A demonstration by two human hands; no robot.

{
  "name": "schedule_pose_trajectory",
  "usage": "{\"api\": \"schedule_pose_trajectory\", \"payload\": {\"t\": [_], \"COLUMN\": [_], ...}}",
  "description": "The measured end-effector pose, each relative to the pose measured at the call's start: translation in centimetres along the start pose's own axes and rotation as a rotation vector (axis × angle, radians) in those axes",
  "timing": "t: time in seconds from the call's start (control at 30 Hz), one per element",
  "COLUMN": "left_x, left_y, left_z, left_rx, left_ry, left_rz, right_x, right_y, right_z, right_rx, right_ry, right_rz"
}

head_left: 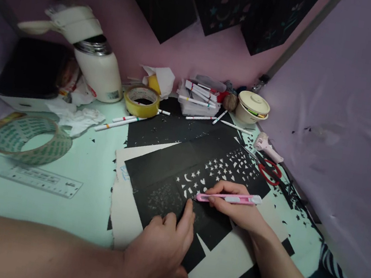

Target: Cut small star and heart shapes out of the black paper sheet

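Observation:
My right hand (235, 204) grips a pink craft knife (228, 198), its tip down on a sheet of black paper (161, 173). Small stars, moons, hearts and other shapes are cut through the sheet and show white. Faint pale outlines (165, 197) mark its lower left part. My left hand (167, 245) holds nothing. Its index finger stretches to the paper right beside the knife tip, the thumb sticks out to the side, and the other fingers are bent. Beneath the black sheet lies white board (126, 214) with a torn left edge.
To the left are a clear ruler (31, 176), a wide tape roll (31, 139) and a white flask (99, 70). Behind lie a yellow tape roll (142, 101), a box of markers (199, 101) and a lidded bowl (253, 107). Red-handled scissors (270, 172) and a glue gun (268, 148) sit right.

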State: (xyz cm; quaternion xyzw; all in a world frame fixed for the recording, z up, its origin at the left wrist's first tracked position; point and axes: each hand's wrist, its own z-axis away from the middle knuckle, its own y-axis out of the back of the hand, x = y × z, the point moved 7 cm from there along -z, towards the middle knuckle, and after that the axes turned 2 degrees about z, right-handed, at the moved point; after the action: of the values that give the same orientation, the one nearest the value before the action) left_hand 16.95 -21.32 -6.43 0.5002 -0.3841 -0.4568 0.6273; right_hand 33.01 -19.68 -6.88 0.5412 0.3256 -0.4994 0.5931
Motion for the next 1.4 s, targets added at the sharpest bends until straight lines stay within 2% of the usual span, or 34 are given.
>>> {"api": "schedule_pose_trajectory", "payload": {"t": [0.23, 0.37, 0.47, 0.57, 0.63, 0.73, 0.83, 0.97, 1.07, 1.23, 1.4], "left_x": [0.0, 0.0, 0.1, 0.0, 0.0, 0.3, 1.0, 1.7, 1.6, 0.7, 1.3], "left_y": [0.2, 0.0, -0.1, 0.0, 0.2, 0.9, 1.6, 1.7, 1.4, 0.6, 0.9], "left_z": [-0.1, -0.1, 0.0, 0.1, 0.3, 0.7, 1.3, 1.6, 1.4, 1.4, 2.3], "left_rx": [-0.016, -0.033, -0.025, -0.002, 0.054, 0.197, 0.352, 0.425, 0.444, 0.442, 0.453], "left_ry": [-0.013, 0.005, 0.027, 0.069, 0.093, 0.076, -0.018, -0.159, -0.201, -0.086, -0.019], "left_rz": [0.010, 0.014, 0.002, -0.022, -0.039, -0.040, -0.014, 0.020, 0.027, 0.024, -0.031], "right_x": [-0.2, -0.3, -1.4, -3.5, -4.6, -5.2, -4.8, -4.7, -4.8, -4.4, -3.9], "right_y": [0.1, 1.0, 0.7, -0.9, -2.3, -3.7, -4.5, -4.6, -4.6, -4.7, -4.9], "right_z": [-0.1, 0.5, 1.9, 3.6, 4.5, 5.3, 5.4, 5.5, 5.4, 5.4, 5.6], "right_rx": [0.007, 0.157, 0.250, 0.255, 0.246, 0.258, 0.246, 0.280, 0.262, 0.226, 0.209], "right_ry": [0.021, 0.042, 0.100, 0.310, 0.475, 0.686, 0.789, 0.846, 0.843, 0.846, 0.854], "right_rz": [0.041, 0.057, 0.129, 0.253, 0.342, 0.480, 0.566, 0.640, 0.666, 0.689, 0.759]}}
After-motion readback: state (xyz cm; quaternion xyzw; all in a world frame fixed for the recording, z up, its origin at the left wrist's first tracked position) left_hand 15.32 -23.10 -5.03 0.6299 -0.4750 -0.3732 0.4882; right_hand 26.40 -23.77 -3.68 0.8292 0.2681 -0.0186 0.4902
